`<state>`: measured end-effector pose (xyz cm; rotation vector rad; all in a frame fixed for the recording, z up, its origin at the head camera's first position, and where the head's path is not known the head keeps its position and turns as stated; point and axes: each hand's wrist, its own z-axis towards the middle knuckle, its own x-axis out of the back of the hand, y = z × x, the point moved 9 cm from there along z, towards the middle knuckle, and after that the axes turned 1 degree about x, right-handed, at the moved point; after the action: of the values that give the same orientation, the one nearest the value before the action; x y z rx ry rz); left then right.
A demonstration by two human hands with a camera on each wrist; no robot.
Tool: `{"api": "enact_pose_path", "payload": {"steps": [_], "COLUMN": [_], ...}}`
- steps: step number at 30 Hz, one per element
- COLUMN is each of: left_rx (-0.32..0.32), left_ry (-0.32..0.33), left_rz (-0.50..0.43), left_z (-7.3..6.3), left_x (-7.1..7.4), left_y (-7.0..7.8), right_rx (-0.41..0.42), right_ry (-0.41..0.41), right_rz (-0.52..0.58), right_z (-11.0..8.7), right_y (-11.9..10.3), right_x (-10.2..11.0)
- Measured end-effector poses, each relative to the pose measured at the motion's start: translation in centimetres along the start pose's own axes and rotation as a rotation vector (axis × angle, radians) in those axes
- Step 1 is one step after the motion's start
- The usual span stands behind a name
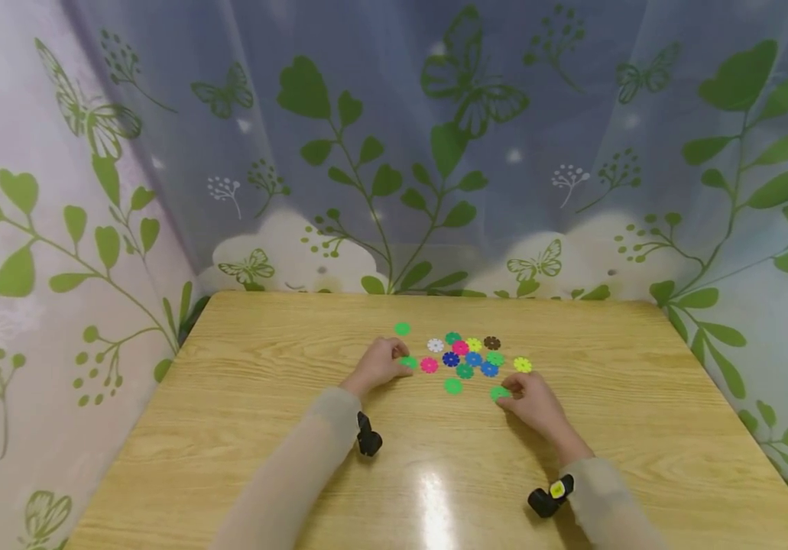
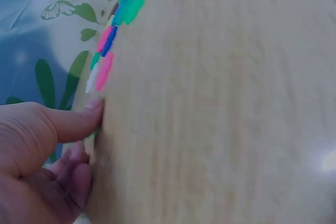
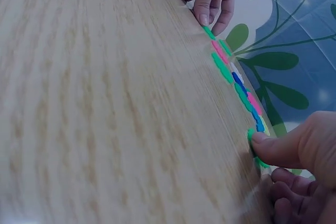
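Note:
Flat, notched plastic snowflake discs lie in a loose cluster on the wooden table. At the cluster's left side my left hand (image 1: 380, 365) pinches a green snowflake disc (image 1: 408, 362) between thumb and fingers. A pink disc (image 1: 429, 365) is just right of it. My right hand (image 1: 536, 402), at the front right, holds another green snowflake disc (image 1: 499, 393) by its edge. In the right wrist view the thumb covers part of this green disc (image 3: 250, 134). A yellow disc (image 1: 522, 364) lies just beyond the right hand's fingers.
The wooden table (image 1: 242, 458) ends at a patterned curtain (image 1: 394, 153) behind it. White (image 1: 435, 345), dark blue (image 1: 451, 359) and brown (image 1: 492, 343) discs sit within the cluster. One green disc (image 1: 403, 328) lies apart at the back left, another (image 1: 453, 386) in front.

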<state>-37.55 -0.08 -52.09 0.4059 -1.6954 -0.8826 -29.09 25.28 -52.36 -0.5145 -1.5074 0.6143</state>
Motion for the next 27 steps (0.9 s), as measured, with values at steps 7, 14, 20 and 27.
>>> {"api": "enact_pose_path", "payload": {"steps": [7, 14, 20, 27], "left_rx": [0.031, -0.030, -0.095, -0.118], "left_ry": [-0.001, 0.039, 0.067, 0.081], "left_rz": [-0.015, -0.062, -0.052, -0.187], "left_z": [-0.1, -0.6, -1.2, -1.5], "left_x": [-0.1, -0.4, -0.7, -0.6], "left_y": [-0.3, -0.1, 0.1, 0.1], "right_rx": [-0.035, -0.067, -0.092, -0.126], "right_ry": [-0.013, 0.071, 0.145, 0.182], "right_rz": [-0.013, 0.066, 0.154, 0.243], "right_z": [-0.2, -1.0, -1.3, -1.1], "right_y": [-0.1, 0.0, 0.7, 0.7], "right_x": [-0.2, 0.4, 0.8, 1.4]}}
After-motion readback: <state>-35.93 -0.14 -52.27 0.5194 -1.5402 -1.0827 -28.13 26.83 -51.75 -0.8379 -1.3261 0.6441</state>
